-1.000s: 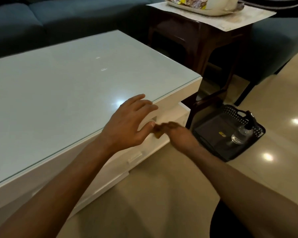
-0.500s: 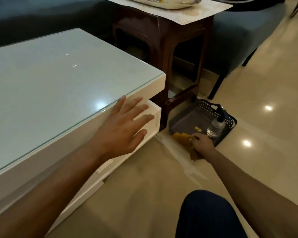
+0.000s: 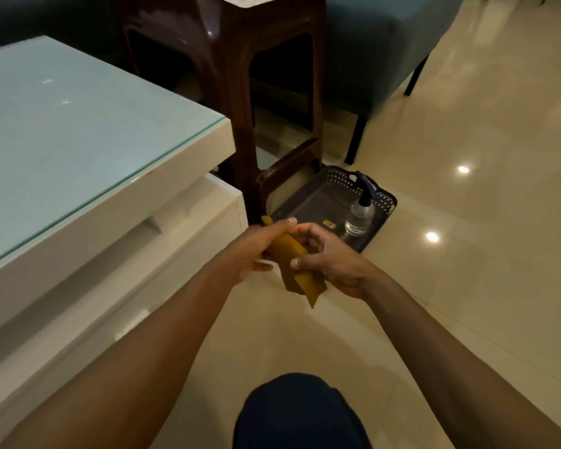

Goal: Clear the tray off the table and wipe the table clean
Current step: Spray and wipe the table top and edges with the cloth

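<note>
Tray (image 3: 308, 202) clearance appears complete: the dark perforated tray sits on the floor just beyond both hands, off the table.

Table (image 3: 78, 124), to the left of the left hand, shows a pale glass top; whether it is dirty cannot be told from this view.

Left hand (image 3: 256, 251) is held in mid-air beside the table's corner, fingers curled round the upper part of a yellow cloth (image 3: 293, 264).

Yellow cloth runs between the two hands, partly folded, its lower corner hanging free below them.

Right hand (image 3: 331, 257) is touching the left, thumb and fingers pinching the cloth's lower part.

Spray bottle (image 3: 360, 212) stands upright in the tray's right side, just beyond the right hand, untouched.

Step in hand, by judgement: readying the cloth for wiping, either folding or opening it.

Next move calls for settling the cloth into one hand as a flat pad, then carrying it leftward onto the glass; taking up the bottle first may be wanted
</note>
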